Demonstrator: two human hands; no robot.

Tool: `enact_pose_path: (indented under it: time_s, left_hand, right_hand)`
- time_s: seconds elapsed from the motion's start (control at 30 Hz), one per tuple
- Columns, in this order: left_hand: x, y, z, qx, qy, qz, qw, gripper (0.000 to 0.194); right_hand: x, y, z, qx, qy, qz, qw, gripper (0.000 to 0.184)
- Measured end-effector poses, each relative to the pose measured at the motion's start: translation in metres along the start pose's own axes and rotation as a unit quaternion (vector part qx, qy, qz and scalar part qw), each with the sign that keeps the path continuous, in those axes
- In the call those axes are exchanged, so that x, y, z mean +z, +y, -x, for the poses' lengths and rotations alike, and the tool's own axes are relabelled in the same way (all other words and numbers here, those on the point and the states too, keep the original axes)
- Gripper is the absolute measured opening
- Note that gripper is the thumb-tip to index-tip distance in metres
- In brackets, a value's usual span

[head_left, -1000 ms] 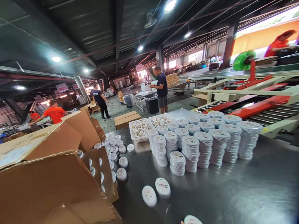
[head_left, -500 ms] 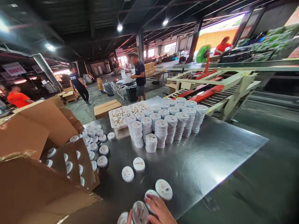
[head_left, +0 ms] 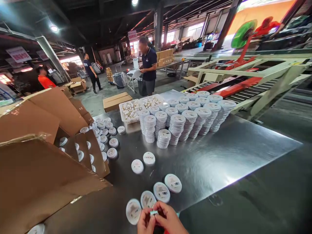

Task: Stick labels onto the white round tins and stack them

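Note:
My left hand (head_left: 145, 221) and my right hand (head_left: 170, 219) meet at the bottom edge, fingers pinched together on a small pale object (head_left: 153, 213) between them; I cannot make out what it is. Just beyond the hands a row of several white round tins (head_left: 161, 192) lies flat on the metal table (head_left: 231, 156). Two more tins (head_left: 149, 158) lie farther up. Tall stacks of the same tins (head_left: 185, 122) stand at the table's far side.
Open cardboard boxes (head_left: 48, 156) with tins inside fill the left. White baskets of small parts (head_left: 131, 111) sit behind the stacks. A roller conveyor (head_left: 243, 87) runs at the right. Other people stand in the background, one in a dark shirt (head_left: 148, 65).
The view has tilted down and my hands have come into sight. The right hand left the tins it touched, and both hands now pinch a small object.

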State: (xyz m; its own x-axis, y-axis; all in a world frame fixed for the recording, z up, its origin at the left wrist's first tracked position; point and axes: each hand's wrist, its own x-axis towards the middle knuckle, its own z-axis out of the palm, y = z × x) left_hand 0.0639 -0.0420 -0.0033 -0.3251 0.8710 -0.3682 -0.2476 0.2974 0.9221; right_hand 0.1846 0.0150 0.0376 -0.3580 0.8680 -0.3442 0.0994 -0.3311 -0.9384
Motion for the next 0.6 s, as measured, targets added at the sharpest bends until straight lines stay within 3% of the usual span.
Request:
enact_pose_path:
  time_s: [0.1, 0.23, 0.37, 0.6]
  left_hand:
    - [-0.003, 0.02, 0.01, -0.038, -0.046, 0.009, 0.998, 0.049]
    - [-0.003, 0.051, 0.023, -0.02, -0.012, -0.044, 0.999, 0.044]
    - [0.001, 0.054, 0.028, -0.022, -0.006, -0.029, 0.999, 0.041]
    - [0.002, 0.053, 0.037, -0.04, -0.013, -0.007, 0.999, 0.04]
  right_hand:
    - [-0.003, -0.014, 0.011, 0.005, 0.022, -0.001, 1.0, 0.02]
    - [0.002, -0.028, 0.019, 0.03, 0.007, -0.051, 0.998, 0.031]
    - [0.006, -0.02, 0.019, 0.05, 0.004, -0.085, 0.995, 0.034]
    - [0.007, -0.015, 0.027, 0.04, 0.02, -0.05, 0.998, 0.029]
